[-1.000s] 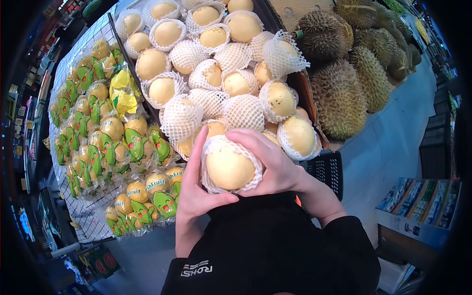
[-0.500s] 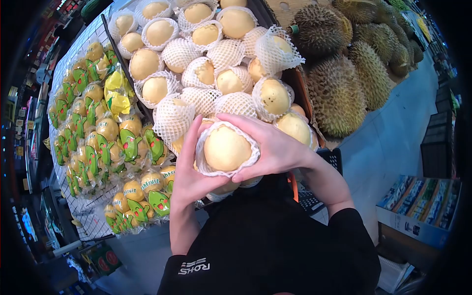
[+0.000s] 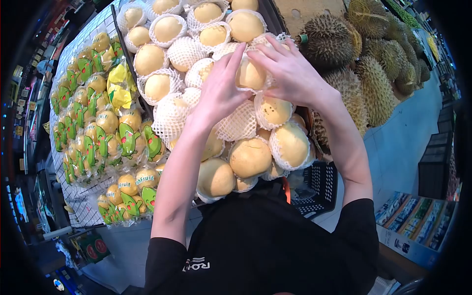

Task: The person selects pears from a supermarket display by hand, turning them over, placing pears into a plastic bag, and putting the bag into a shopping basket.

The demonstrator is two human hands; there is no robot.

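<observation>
My left hand (image 3: pixel 222 91) curves round the near left side of a pale yellow pomelo (image 3: pixel 250 76) in a white foam net. From the right, my right hand (image 3: pixel 293 73) closes on the same fruit, its fingers reaching over the top. The pomelo is low over the heap, and its underside is hidden, so I cannot tell whether it rests on the fruit below. Close under my right wrist lies a netted pomelo with dark spots (image 3: pixel 273 110). Nearer my body are a large bare-topped pomelo (image 3: pixel 250 157) and another in foam (image 3: pixel 291 146).
Bagged yellow fruit with green cartoon labels (image 3: pixel 129 140) fills the wire rack at left. Spiky durians (image 3: pixel 376 88) lie on the right. A black perforated basket (image 3: pixel 324 189) stands by my right side, and a box of packets (image 3: pixel 415 221) is farther right.
Both hands have carried the netted pomelo away from my chest, up and slightly right over the heap. The near pomelos and black basket now show more.
</observation>
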